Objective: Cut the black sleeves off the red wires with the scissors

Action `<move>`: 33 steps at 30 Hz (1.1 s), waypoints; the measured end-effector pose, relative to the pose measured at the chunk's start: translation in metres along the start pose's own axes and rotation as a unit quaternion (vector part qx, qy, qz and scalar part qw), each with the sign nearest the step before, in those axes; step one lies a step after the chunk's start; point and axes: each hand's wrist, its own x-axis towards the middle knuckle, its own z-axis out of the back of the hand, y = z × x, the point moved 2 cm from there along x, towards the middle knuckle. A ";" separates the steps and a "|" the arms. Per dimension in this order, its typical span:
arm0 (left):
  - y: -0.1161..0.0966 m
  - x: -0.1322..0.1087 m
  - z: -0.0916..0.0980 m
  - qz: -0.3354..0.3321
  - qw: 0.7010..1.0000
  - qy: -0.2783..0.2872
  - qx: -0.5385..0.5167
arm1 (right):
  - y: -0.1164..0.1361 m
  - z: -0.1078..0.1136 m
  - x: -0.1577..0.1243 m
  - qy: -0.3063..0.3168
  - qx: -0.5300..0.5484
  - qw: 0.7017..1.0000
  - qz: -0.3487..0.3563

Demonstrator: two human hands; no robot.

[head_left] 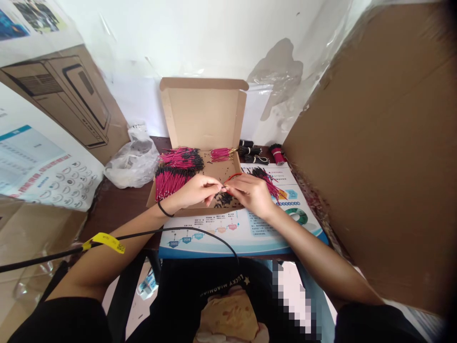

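Both hands meet fingertip to fingertip over the front of an open cardboard box [205, 119]. My left hand [200, 190] is pinched on a small dark piece, too tiny to make out. Pinched too, my right hand [252, 190] has a red wire [233, 175] curving up beside its fingers. Bundles of pink wires with black ends [174, 183] fill the left side of the box. A smaller pink bundle [222, 155] lies at its back. Small black pieces [224, 199] are heaped below my fingertips. More pink and black wires [267, 183] lie right of my right hand.
A clear plastic bag [134, 159] sits left of the box. Tied black bundles [252, 155] and a pink bundle [277, 154] stand behind right. A printed sheet [214, 238] covers the table front. A black cable [143, 233] crosses my left forearm. Large cardboard [378, 143] rises at right.
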 end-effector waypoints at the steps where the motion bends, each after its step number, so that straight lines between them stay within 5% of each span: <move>1: 0.000 0.000 0.001 -0.002 1.000 -0.005 -0.003 | 0.000 0.000 0.000 -0.003 0.001 1.000 0.000; 12: -0.003 0.000 0.001 0.014 0.998 -0.030 0.048 | -0.004 0.004 0.001 0.053 -0.026 0.998 0.013; 20: 0.004 0.001 0.002 0.035 0.997 -0.036 0.057 | -0.018 0.011 0.005 0.164 -0.177 0.970 -0.010; 33: 0.005 0.005 0.004 0.025 0.998 0.020 -0.050 | -0.030 0.010 0.000 0.080 -0.080 0.990 -0.088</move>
